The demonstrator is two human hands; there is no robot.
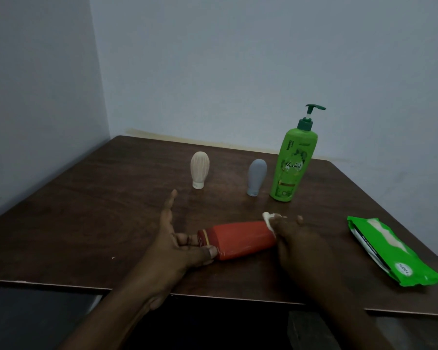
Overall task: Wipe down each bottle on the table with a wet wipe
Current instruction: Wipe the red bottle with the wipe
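Observation:
A red bottle (pixel 240 239) lies on its side near the front of the brown table (pixel 99 198), cap end to the left. My left hand (pixel 177 243) holds its cap end between thumb and curled fingers, with the index finger stretched forward. My right hand (pixel 296 243) presses a white wet wipe (pixel 268 219) against the bottle's right end. Farther back stand a cream ribbed bottle (pixel 199 169), a grey bottle (pixel 256 176) and a tall green pump bottle (pixel 292 165), all upright.
A green pack of wet wipes (pixel 392 253) lies at the table's right front corner, its flap open. Pale walls close in behind and to the left. The table's front edge runs just below my wrists.

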